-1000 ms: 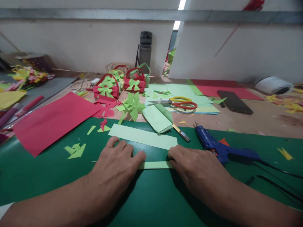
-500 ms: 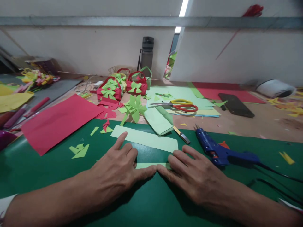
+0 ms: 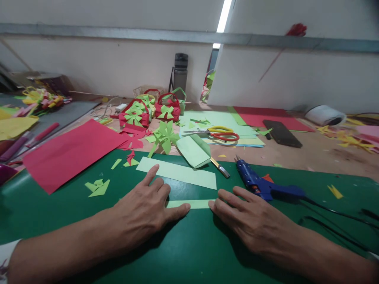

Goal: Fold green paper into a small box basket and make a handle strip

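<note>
A narrow folded strip of pale green paper [image 3: 199, 204] lies on the green mat [image 3: 189, 246]. My left hand [image 3: 146, 203] presses its left end, the thumb along the near edge, the forefinger stretched out and the other fingers curled. At the right end my right hand [image 3: 247, 217] pinches the strip between thumb and bent fingers. Between the two thumbs a stretch of the strip shows. Just beyond it is a wider flat light green paper strip [image 3: 180, 173], with the left forefinger over its near edge.
A blue glue gun [image 3: 260, 183] with a black cord lies right. Farther back are a cutter knife [image 3: 220, 168], scissors [image 3: 223, 134], a phone [image 3: 282, 133], small red paper baskets [image 3: 134, 117] and a bottle [image 3: 180, 75]. A red sheet [image 3: 74, 152] lies left, among green scraps [image 3: 97, 187].
My thumbs, which met at the middle of the strip, have moved apart toward its ends, uncovering the middle. The view has shifted slightly.
</note>
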`<state>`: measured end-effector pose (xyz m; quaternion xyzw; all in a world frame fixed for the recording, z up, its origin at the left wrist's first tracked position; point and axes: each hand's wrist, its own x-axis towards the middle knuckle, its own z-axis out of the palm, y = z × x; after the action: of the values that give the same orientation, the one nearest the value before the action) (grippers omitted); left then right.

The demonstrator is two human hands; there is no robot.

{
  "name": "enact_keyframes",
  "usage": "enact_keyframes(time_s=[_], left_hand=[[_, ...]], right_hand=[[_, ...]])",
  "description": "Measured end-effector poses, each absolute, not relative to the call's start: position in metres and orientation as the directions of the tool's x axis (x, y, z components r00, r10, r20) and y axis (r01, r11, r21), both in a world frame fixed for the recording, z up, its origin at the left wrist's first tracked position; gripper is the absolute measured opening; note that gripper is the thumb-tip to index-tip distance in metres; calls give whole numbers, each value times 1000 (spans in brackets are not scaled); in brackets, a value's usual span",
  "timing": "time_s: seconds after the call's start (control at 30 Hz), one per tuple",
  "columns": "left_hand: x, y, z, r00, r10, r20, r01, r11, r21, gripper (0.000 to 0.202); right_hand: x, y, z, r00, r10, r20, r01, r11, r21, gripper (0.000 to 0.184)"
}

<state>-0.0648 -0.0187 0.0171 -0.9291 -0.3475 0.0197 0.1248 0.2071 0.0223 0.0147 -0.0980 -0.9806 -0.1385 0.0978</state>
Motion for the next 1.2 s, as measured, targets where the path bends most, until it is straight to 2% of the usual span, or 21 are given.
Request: enact_keyframes(time_s=[0.17,0.5,0.6,0.7,0.83,1.2], left_hand=[[-63,-16,18,778,627,33,607,-738,-294,51],[-38,-16,29,734,671,-105,593,-708,-383,62],[-35,-16,28,737,669,-98,589,-706,-394,62],[-37,-17,28,751,659,-39,592,-698,-403,63],[-46,-19,29,776,631,-8,589,-728,-350,52],[-85,-23,23,801,593,83,599,-787,-151,31]], right_hand=[[218,21,17,-959,177,222,245,911,332,32],[218,13,18,-954,196,227,273,880,388,27],[206,9,24,-944,215,251,306,857,415,24],[194,10,24,-946,246,211,310,876,370,18],[190,16,18,-956,251,152,286,911,297,11],[197,18,17,-960,226,167,265,926,269,27]])
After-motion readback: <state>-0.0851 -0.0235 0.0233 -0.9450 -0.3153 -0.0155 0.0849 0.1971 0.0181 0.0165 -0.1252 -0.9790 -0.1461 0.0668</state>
